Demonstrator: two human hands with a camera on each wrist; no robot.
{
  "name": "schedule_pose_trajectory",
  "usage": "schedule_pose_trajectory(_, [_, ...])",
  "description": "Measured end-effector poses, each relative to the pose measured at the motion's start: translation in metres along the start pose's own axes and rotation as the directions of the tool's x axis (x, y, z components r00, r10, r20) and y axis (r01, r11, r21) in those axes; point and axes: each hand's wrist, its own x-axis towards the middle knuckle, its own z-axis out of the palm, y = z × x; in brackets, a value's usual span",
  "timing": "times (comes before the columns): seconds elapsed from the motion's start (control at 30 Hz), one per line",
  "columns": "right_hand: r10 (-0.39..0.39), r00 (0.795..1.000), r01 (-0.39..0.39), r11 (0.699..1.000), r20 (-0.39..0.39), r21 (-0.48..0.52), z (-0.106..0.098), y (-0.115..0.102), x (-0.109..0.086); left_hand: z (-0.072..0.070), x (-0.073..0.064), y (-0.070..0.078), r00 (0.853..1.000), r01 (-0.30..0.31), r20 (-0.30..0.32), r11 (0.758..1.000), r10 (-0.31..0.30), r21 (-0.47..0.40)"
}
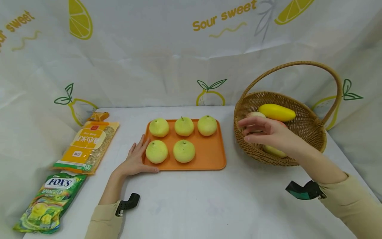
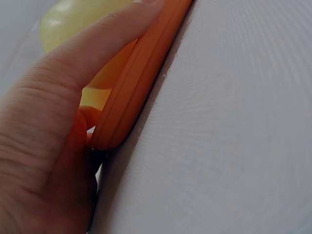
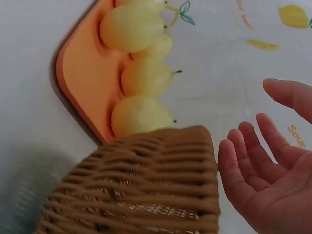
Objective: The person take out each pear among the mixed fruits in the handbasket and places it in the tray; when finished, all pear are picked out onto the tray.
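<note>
In the head view, several yellow-green pears [image 1: 184,151] sit on an orange tray [image 1: 210,156], three at the back and two in front. My left hand [image 1: 136,161] rests against the tray's front left corner, fingers spread along the left edge and thumb along the front rim. The left wrist view shows that thumb [image 2: 73,61] lying on the rim. My right hand [image 1: 270,132] hovers over a wicker basket [image 1: 249,151], fingers loosely bent with nothing between them. Inside the basket are a long yellow fruit [image 1: 277,112], a pale round fruit [image 1: 255,115] and other fruit partly hidden by the hand.
An orange and yellow bag of grain [image 1: 86,146] lies left of the tray. In front of it is a green FOX'S candy bag [image 1: 50,202]. The basket's tall handle [image 1: 307,63] arches above its opening. Behind the table hangs a lemon-printed white cloth [image 1: 143,73].
</note>
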Motion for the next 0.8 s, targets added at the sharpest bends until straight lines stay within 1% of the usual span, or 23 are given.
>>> schedule_pose_trajectory(0.07, [0.024, 1.000, -0.024, 0.999, 0.008, -0.031, -0.009, 0.001, 0.001, 0.000, 0.000, 0.000, 1.000, 0.000, 0.000, 1.000, 0.000, 0.003])
schedule_pose_trajectory(0.23, [0.093, 0.994, -0.086, 0.991, 0.061, -0.101, -0.027, 0.008, 0.001, 0.000, 0.000, -0.001, 1.000, -0.007, 0.001, 1.000, 0.007, 0.003])
schedule_pose_trajectory(0.33, [0.105, 0.990, -0.091, 0.986, 0.095, -0.143, -0.035, 0.014, 0.001, 0.000, 0.000, -0.001, 1.000, -0.008, 0.001, 1.000, 0.008, 0.000])
schedule_pose_trajectory(0.43, [0.097, 0.986, -0.071, 0.980, 0.137, -0.184, -0.043, 0.019, 0.001, 0.000, 0.001, -0.002, 1.000, -0.009, -0.002, 1.000, 0.009, -0.003])
schedule_pose_trajectory(0.5, [0.111, 0.981, -0.075, 0.973, 0.161, -0.216, -0.049, 0.020, 0.001, 0.000, 0.001, -0.002, 1.000, -0.008, -0.004, 1.000, 0.008, -0.004])
schedule_pose_trajectory(0.53, [0.112, 0.978, -0.068, 0.968, 0.174, -0.242, -0.052, 0.021, 0.001, 0.000, 0.001, -0.002, 1.000, -0.007, -0.004, 1.000, 0.007, -0.004])
schedule_pose_trajectory(0.63, [0.160, 0.966, -0.088, 0.942, 0.202, -0.324, -0.061, 0.021, 0.000, 0.000, 0.001, -0.002, 1.000, -0.007, -0.005, 1.000, 0.007, -0.005])
schedule_pose_trajectory(0.8, [0.202, 0.946, -0.076, 0.899, 0.254, -0.431, -0.074, 0.024, 0.004, 0.000, 0.001, -0.002, 1.000, -0.016, -0.006, 1.000, 0.016, -0.002])
